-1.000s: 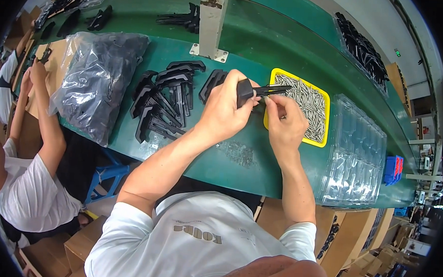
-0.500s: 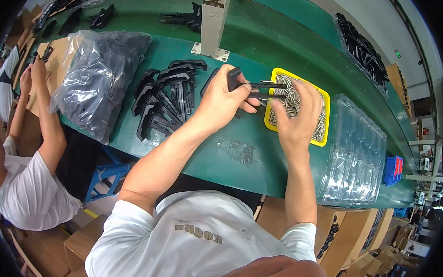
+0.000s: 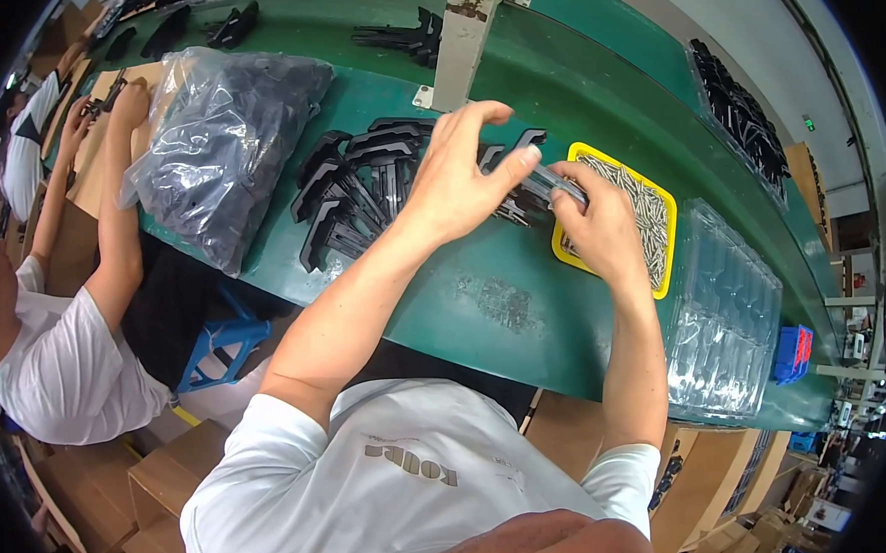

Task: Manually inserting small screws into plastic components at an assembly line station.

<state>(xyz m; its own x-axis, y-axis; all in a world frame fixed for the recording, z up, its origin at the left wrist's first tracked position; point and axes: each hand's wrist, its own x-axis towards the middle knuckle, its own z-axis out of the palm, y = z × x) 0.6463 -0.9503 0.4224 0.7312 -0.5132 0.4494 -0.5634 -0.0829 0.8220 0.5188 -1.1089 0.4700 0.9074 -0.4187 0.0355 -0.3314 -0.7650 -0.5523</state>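
Observation:
A black plastic part with a bent head and long prongs (image 3: 545, 178) is tilted above the bench, slightly blurred. My right hand (image 3: 603, 225) pinches its prong end between thumb and fingers, beside the yellow tray (image 3: 670, 243) of small metal pins (image 3: 635, 201). Around the part's other end, my left hand (image 3: 458, 182) has its fingers lifted and spread. The left thumb lies over or against the part; I cannot tell whether it presses. Similar black parts (image 3: 353, 187) lie piled left of my left hand, some hidden behind it.
A clear bag of dark pieces (image 3: 224, 155) sits on the left of the green bench (image 3: 431, 316). Clear plastic trays (image 3: 721, 321) stand at the right, near a blue bin (image 3: 792, 355). A metal post (image 3: 465, 42) rises behind my hands. Another person (image 3: 69, 347) works at left.
My left fingers have loosened from the black part and spread. My right hand, earlier open at the prong tips over the pins, now grips the prong end. The part has tilted; the view has shifted.

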